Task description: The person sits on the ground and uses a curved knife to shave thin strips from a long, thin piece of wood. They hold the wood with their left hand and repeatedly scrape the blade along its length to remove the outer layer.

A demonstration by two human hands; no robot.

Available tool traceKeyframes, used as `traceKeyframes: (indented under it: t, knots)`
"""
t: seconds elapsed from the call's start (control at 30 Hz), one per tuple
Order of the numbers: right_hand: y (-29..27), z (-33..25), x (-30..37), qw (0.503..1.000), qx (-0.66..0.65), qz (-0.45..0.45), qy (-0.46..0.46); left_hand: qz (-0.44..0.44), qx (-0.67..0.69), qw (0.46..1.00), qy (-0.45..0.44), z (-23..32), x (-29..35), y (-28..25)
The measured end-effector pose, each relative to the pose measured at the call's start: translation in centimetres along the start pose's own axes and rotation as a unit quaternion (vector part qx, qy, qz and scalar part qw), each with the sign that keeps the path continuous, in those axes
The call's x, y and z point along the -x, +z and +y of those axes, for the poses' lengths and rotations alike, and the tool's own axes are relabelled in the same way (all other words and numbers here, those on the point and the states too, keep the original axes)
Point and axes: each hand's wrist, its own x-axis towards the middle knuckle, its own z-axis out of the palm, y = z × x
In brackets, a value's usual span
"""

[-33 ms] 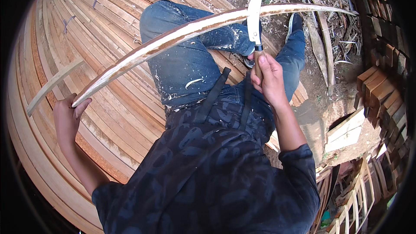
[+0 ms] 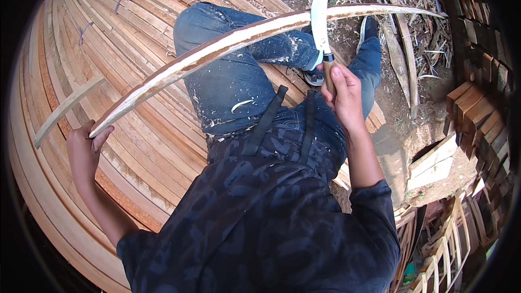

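A long wooden strip [image 2: 217,46], pale along its cut face with brown patches, runs from the left across my raised knee to the far right. My left hand [image 2: 87,142] is closed round its near left end. In my right hand [image 2: 345,92] is a knife [image 2: 320,19] with a wooden handle, a black collar and a broad, curved, shiny blade. The blade points away from me and crosses the strip right of its middle; whether the edge bites into the wood cannot be made out. Pale shavings lie on my jeans [image 2: 230,95].
Beneath me and to the left lie many long planks [image 2: 135,157], with a short loose strip [image 2: 68,108] on top. Shavings [image 2: 434,38] litter the ground at the far right. Stacked wooden blocks [image 2: 472,108] stand at the right, and thin strips [image 2: 445,249] lean at the lower right.
My right hand has shifted slightly right and toward me, and the knife is tilted a little more. The strip and my left hand stay almost in place.
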Motion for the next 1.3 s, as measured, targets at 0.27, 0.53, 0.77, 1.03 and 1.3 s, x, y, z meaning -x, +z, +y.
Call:
traceKeyframes:
  t: [0.27,0.53,0.77,1.03,1.3]
  knots:
    - [-1.0,0.0,-0.7,0.999,-0.039,0.012,-0.009,0.011,0.017,1.0,-0.005,-0.7,-0.1,-0.1]
    - [-0.7,0.1,-1.3,0.999,-0.033,0.024,-0.023,-0.005,0.026,0.999,-0.037,-0.3,0.0,-0.5]
    - [-0.6,0.4,-1.3,1.0,-0.006,-0.002,-0.01,0.001,0.008,1.0,-0.024,-0.6,-0.7,-0.2]
    - [-0.4,0.1,-1.8,1.0,0.016,-0.014,-0.018,0.016,0.039,0.999,-0.033,-0.5,-0.5,-0.3]
    - [-0.2,0.0,-1.9,0.997,-0.078,0.02,0.009,0.018,0.04,0.999,-0.014,-1.2,-0.6,0.3]
